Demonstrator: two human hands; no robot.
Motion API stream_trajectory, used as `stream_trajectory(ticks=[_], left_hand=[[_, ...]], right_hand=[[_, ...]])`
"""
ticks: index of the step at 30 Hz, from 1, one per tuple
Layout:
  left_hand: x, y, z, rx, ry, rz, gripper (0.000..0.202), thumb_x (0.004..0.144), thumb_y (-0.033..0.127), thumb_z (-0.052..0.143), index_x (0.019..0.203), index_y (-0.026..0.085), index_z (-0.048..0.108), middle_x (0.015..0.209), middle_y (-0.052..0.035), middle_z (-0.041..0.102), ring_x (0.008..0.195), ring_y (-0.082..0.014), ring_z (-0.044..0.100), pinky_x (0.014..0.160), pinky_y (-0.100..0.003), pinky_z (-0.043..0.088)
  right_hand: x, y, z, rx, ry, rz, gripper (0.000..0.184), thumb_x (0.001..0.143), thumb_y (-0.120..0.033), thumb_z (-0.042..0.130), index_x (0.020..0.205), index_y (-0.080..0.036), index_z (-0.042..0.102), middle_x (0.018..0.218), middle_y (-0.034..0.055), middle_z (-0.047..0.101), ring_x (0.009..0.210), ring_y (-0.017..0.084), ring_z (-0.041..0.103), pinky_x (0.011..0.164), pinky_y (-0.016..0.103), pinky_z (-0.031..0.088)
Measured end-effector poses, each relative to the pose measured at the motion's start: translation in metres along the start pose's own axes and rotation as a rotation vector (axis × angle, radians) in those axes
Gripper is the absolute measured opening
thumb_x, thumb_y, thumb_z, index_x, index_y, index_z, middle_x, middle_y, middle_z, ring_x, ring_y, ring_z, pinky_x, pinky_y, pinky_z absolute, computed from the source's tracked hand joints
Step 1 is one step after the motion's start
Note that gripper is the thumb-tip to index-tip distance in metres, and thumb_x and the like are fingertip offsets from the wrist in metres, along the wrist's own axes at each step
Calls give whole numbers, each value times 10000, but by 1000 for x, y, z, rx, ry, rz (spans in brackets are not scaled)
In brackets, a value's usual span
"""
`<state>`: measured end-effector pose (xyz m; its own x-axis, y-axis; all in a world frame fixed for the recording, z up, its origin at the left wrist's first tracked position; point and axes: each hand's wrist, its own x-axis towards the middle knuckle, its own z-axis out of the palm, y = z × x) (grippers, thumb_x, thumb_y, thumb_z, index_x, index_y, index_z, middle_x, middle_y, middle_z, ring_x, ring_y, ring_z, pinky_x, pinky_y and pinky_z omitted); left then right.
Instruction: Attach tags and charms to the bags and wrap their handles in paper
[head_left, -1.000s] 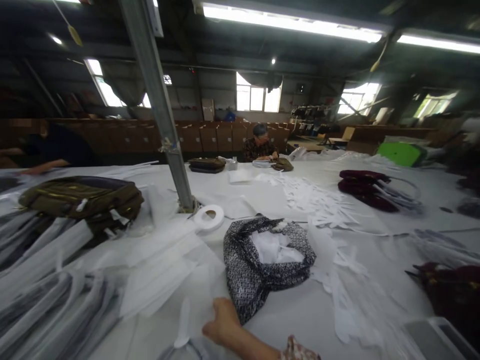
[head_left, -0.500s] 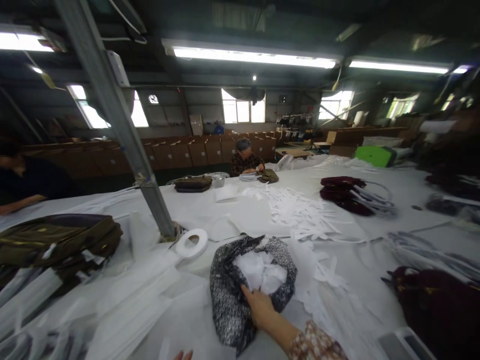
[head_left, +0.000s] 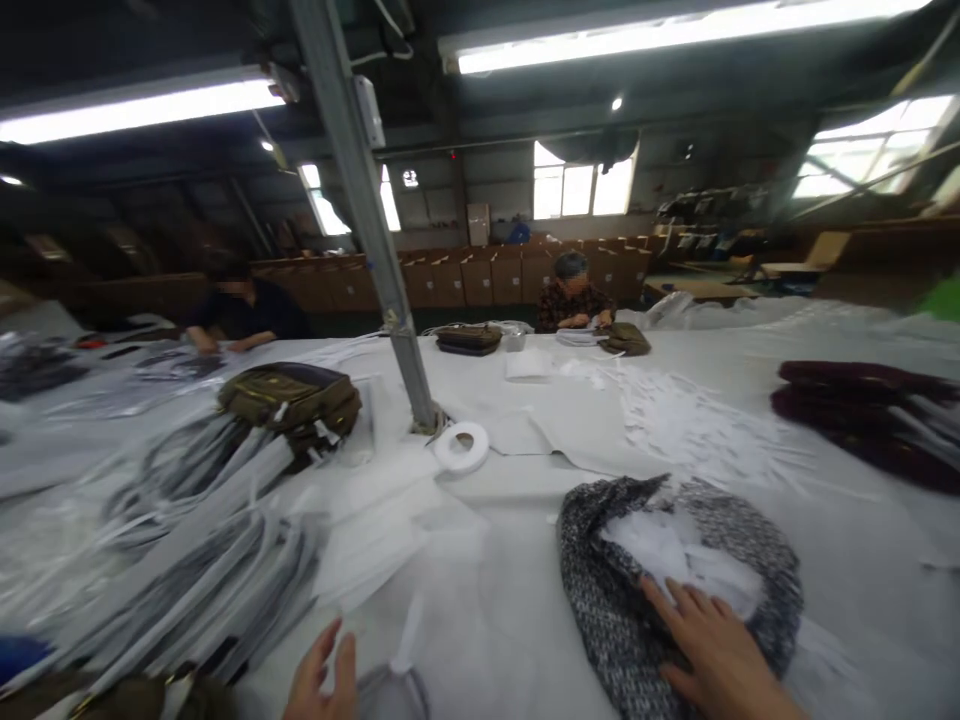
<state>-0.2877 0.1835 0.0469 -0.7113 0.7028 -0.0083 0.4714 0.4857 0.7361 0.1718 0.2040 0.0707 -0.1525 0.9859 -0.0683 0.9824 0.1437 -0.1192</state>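
A black-and-white speckled cloth bag (head_left: 611,600), slouched and wide at the mouth, lies on the right part of the table. White paper-like pieces (head_left: 667,545) fill its opening. My right hand (head_left: 712,645) rests on the near rim of this bag, fingers stretched out and spread, the tips close to the white pieces. My left hand (head_left: 322,680) is low in the view with thumb and fingers apart and nothing between them. Just right of it lies a grey looped piece (head_left: 394,695) with a white strip. The lower edge cuts off both wrists.
A metal post (head_left: 390,290) rises from the table, with a white tape roll (head_left: 461,447) at its foot. Olive bags (head_left: 296,400) and wrapped straps (head_left: 217,580) lie left, maroon bags (head_left: 862,410) right. White strips (head_left: 697,420) lie scattered. Two people sit across the table.
The view has swung left, so things sit farther right. My left hand has come further into view. My right hand has gone from a pointing finger at the bag's rim to spread fingers.
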Motion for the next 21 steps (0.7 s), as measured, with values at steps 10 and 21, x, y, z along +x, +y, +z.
stream_trajectory(ticks=[10,21], left_hand=[[156,57,-21,109,182,471,617,830,531,327,1254,92,411,1300,-153,462,1233,-237,391,1052,-366,291],[219,55,76,394,-261,183,612,799,595,375,1307,255,408,1393,-171,360,1205,-396,403,922,-581,336]], right_hand=[[74,-162,85,1066,-280,292,1009,624,-506,610,1357,58,208,1199,268,529,1029,281,586,862,325,455],[117,-263,130,1239,-206,463,1022,621,-549,604,1361,-33,124,1039,175,641,986,280,610,874,357,456]])
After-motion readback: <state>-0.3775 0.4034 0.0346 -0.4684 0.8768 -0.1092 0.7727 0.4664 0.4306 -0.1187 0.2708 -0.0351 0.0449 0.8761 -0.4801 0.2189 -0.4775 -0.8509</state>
